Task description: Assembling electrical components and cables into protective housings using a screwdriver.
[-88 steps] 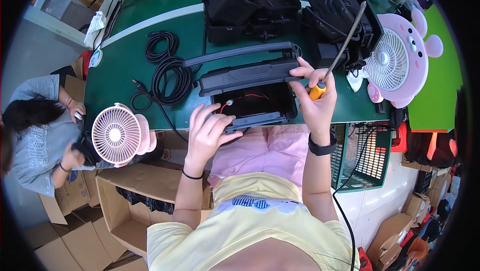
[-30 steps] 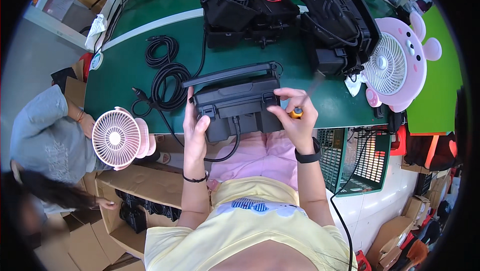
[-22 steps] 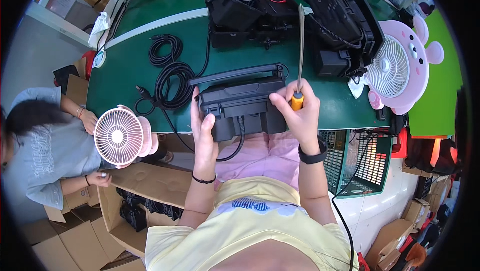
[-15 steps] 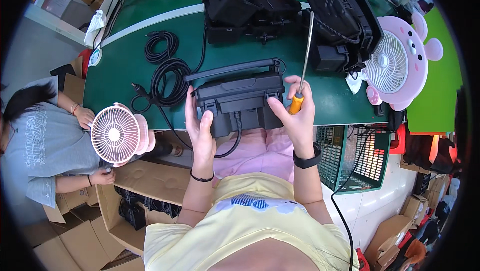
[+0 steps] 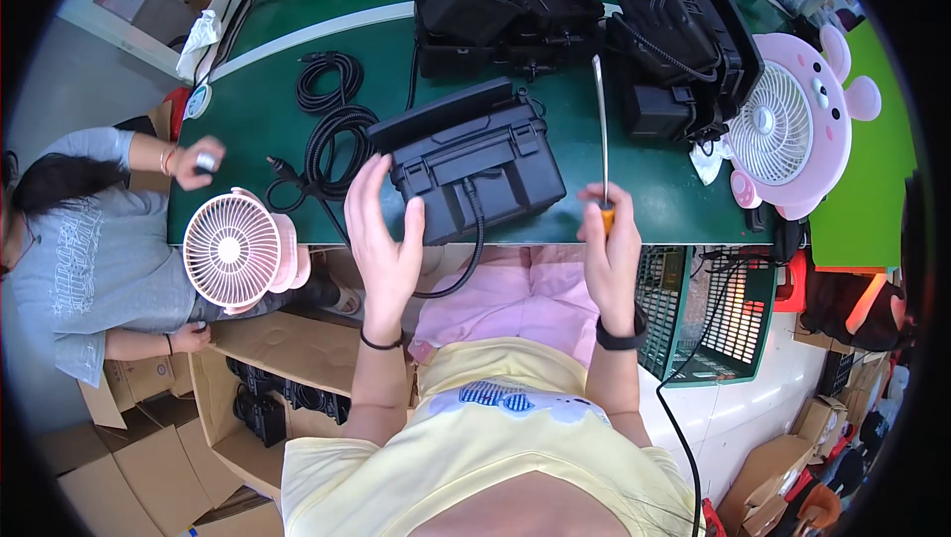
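The right hand (image 5: 614, 255) grips the yellow-orange handle of a screwdriver (image 5: 608, 217), its shaft pointing away over the green workbench (image 5: 253, 151) and its tip apart from any screw. The left hand (image 5: 384, 250) is spread open, gripping nothing, beside the left end of a black latching case (image 5: 530, 190); whether the thumb or fingers brush it cannot be told.

The case sits at the bench's near edge, between the two hands, turned a little askew. Its lid (image 5: 468, 149) is down over the body, so the closing looks done. The left latch (image 5: 417, 181) and the right latch (image 5: 523, 139) appear to lie against the front, though whether both are fully fastened is too small to judge. A black cable (image 5: 476, 208) comes out of the front, which suggests its fitting is also done; it loops below the bench edge and passes behind the left hand.

What is left is harder to read: the closed lid hides the inside, so any work there cannot be checked. The coiled corrugated cable (image 5: 319, 146) lies loose on the bench left of the case. Farther back, an open black case (image 5: 461, 2) has coiled cable and a red wire showing, so that one looks unfinished.
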A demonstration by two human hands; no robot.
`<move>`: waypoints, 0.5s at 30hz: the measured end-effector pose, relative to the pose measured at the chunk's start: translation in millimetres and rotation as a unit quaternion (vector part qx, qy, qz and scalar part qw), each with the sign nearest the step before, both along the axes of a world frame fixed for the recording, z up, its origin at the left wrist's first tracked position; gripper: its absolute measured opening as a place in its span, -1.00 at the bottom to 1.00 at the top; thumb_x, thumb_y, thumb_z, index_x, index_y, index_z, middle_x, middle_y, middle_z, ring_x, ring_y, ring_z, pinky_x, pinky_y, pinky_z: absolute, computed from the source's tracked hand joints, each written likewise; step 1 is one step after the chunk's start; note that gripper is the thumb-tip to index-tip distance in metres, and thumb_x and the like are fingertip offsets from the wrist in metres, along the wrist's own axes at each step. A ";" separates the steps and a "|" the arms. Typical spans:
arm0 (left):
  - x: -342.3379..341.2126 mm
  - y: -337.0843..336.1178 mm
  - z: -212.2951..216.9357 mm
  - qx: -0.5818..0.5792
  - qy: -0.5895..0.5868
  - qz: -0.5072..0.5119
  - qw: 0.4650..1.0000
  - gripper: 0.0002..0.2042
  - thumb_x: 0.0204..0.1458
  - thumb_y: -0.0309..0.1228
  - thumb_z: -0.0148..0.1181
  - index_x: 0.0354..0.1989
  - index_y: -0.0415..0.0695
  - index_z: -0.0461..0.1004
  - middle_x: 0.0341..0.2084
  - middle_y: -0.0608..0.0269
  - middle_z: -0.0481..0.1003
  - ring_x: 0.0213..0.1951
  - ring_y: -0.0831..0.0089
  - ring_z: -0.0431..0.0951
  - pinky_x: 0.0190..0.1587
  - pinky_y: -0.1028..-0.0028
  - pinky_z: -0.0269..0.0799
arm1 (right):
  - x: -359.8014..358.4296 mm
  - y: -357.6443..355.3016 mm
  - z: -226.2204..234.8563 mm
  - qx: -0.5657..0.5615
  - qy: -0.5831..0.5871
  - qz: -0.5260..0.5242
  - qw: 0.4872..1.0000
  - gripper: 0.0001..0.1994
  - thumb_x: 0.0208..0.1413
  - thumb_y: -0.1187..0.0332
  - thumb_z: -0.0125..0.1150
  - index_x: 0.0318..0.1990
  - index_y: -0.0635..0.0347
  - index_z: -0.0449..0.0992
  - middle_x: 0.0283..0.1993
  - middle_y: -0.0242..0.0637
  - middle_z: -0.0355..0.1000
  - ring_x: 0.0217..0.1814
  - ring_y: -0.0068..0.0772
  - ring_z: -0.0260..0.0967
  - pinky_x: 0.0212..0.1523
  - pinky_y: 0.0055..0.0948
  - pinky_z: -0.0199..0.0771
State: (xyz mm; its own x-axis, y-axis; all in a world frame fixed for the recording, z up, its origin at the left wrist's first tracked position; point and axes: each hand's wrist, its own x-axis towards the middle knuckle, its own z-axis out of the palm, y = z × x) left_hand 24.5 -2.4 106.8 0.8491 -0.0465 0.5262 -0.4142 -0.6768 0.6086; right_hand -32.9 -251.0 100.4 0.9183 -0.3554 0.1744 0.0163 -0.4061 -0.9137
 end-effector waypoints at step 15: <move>41.3 -27.4 4.5 0.010 -0.008 -0.027 1.000 -0.79 0.17 -0.40 0.14 -0.06 -0.10 0.57 -0.06 0.14 0.53 0.02 0.15 0.48 0.13 0.29 0.32 | -62.9 14.6 29.9 -0.361 -0.036 0.093 0.927 -0.56 0.05 0.53 0.26 0.14 0.10 0.51 -0.23 -0.26 0.54 -0.50 -0.35 0.50 -0.49 -0.43 0.49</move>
State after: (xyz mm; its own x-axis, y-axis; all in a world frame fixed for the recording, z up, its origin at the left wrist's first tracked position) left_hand 65.8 -29.9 111.3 0.8370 -0.1021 0.5375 -0.4592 -0.6653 0.5886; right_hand -95.9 -236.5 130.3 0.9286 0.0404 0.3690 0.1974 -0.8956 -0.3987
